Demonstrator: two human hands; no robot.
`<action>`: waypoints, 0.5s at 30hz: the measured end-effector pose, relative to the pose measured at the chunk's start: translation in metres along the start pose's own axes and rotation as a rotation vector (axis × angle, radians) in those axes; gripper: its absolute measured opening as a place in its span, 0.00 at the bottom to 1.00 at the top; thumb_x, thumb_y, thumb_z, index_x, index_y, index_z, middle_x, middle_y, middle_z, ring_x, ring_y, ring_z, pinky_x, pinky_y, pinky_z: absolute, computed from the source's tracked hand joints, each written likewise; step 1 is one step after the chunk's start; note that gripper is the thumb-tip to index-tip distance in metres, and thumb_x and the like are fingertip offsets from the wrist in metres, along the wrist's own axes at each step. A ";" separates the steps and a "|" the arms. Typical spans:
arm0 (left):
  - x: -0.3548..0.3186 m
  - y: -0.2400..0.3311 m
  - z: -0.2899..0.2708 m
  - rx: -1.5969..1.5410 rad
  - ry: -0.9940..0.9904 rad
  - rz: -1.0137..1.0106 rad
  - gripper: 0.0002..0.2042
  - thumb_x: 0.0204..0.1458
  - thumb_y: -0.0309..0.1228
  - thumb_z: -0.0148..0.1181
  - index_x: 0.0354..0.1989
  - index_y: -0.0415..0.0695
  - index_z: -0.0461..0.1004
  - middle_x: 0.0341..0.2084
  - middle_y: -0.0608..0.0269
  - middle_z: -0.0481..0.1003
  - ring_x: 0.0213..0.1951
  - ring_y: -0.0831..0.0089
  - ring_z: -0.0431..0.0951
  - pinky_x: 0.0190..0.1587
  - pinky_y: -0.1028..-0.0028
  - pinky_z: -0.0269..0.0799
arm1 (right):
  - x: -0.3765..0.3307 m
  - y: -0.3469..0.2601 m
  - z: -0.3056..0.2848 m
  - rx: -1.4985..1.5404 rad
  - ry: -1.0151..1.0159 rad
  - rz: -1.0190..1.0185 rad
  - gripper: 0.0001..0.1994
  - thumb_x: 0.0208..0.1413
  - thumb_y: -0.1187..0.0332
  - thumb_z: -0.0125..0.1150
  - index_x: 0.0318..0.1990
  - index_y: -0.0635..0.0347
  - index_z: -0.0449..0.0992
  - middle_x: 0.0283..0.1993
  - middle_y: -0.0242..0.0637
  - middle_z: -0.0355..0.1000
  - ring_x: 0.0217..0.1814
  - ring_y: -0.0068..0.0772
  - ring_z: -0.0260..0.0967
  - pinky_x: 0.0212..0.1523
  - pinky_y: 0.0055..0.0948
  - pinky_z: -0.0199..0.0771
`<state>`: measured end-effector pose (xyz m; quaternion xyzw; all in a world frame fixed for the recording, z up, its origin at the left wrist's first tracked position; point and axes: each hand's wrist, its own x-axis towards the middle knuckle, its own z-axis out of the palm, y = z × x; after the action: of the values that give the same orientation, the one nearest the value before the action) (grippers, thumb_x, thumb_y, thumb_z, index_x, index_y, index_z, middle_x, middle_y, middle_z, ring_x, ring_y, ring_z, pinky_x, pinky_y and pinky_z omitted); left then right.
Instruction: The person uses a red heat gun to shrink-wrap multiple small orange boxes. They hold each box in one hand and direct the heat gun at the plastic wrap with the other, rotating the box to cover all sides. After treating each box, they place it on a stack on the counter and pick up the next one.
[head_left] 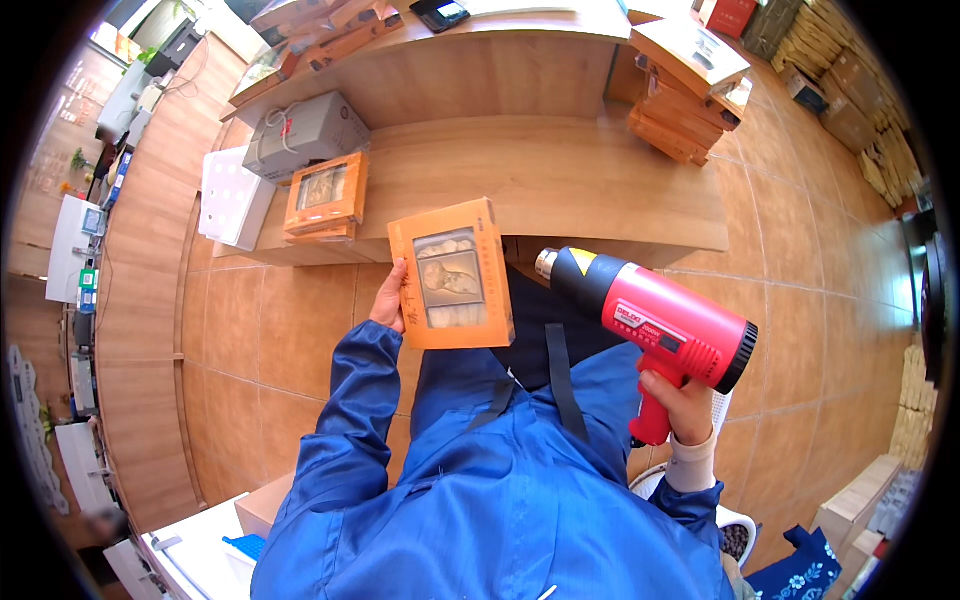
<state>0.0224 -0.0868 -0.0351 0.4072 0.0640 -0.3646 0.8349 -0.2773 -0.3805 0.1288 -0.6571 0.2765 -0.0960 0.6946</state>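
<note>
My left hand [391, 300] grips the left edge of an orange box [498, 292], held up above my lap. Through the box's clear window, pale pieces show around a framed picture in the middle. My right hand [681, 403] is wrapped round the handle of a red and black heat gun [668, 325]. Its metal nozzle points left towards the box, with a gap between them. Whether the heat gun is running cannot be seen.
Ahead stands a wooden desk [480, 185] with a raised shelf. On it are more orange boxes [327, 195], a grey carton [310, 133] and a white perforated container [232, 197]. Another stack of orange boxes [680, 115] rises at the right. A phone [439, 13] lies on the shelf.
</note>
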 end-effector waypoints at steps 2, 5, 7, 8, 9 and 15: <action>-0.004 0.006 0.010 0.115 -0.049 0.110 0.21 0.52 0.38 0.57 0.52 0.41 0.65 0.45 0.61 0.72 0.46 0.72 0.73 0.49 0.70 0.70 | 0.001 -0.005 0.003 -0.006 0.027 -0.027 0.16 0.45 0.74 0.63 0.43 0.62 0.69 0.35 0.34 0.71 0.34 0.24 0.68 0.35 0.24 0.70; -0.007 0.020 0.034 0.338 -0.077 0.297 0.22 0.48 0.24 0.61 0.52 0.42 0.64 0.43 0.65 0.72 0.45 0.78 0.72 0.49 0.76 0.67 | 0.004 -0.015 0.006 -0.024 0.037 -0.052 0.17 0.44 0.74 0.62 0.44 0.63 0.69 0.36 0.36 0.71 0.34 0.26 0.69 0.34 0.25 0.72; -0.014 0.027 0.050 0.509 -0.060 0.398 0.23 0.47 0.23 0.62 0.53 0.41 0.64 0.43 0.66 0.72 0.45 0.78 0.71 0.49 0.77 0.66 | 0.008 -0.024 0.008 -0.040 -0.004 -0.069 0.17 0.43 0.75 0.62 0.44 0.63 0.69 0.37 0.37 0.72 0.35 0.26 0.69 0.36 0.26 0.71; -0.017 0.029 0.059 0.595 -0.055 0.447 0.23 0.46 0.22 0.62 0.53 0.41 0.64 0.43 0.66 0.72 0.45 0.78 0.71 0.50 0.77 0.66 | 0.009 -0.029 0.010 -0.027 -0.028 -0.070 0.16 0.44 0.75 0.63 0.43 0.62 0.70 0.37 0.35 0.71 0.35 0.23 0.68 0.36 0.24 0.70; -0.021 0.031 0.068 0.602 -0.040 0.438 0.25 0.44 0.20 0.63 0.53 0.40 0.64 0.43 0.67 0.71 0.47 0.79 0.70 0.50 0.78 0.65 | 0.011 -0.034 0.014 -0.015 -0.051 -0.072 0.14 0.45 0.75 0.64 0.42 0.62 0.71 0.36 0.33 0.71 0.35 0.21 0.67 0.35 0.23 0.69; -0.030 0.028 0.081 0.732 -0.122 0.583 0.26 0.41 0.17 0.65 0.52 0.40 0.65 0.44 0.67 0.70 0.47 0.79 0.69 0.51 0.79 0.64 | 0.021 -0.044 0.027 -0.006 -0.101 -0.133 0.12 0.46 0.74 0.65 0.39 0.61 0.72 0.32 0.28 0.70 0.32 0.18 0.66 0.33 0.21 0.68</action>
<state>0.0038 -0.1182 0.0480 0.6534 -0.2352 -0.1367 0.7064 -0.2362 -0.3723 0.1650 -0.6801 0.1969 -0.1078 0.6979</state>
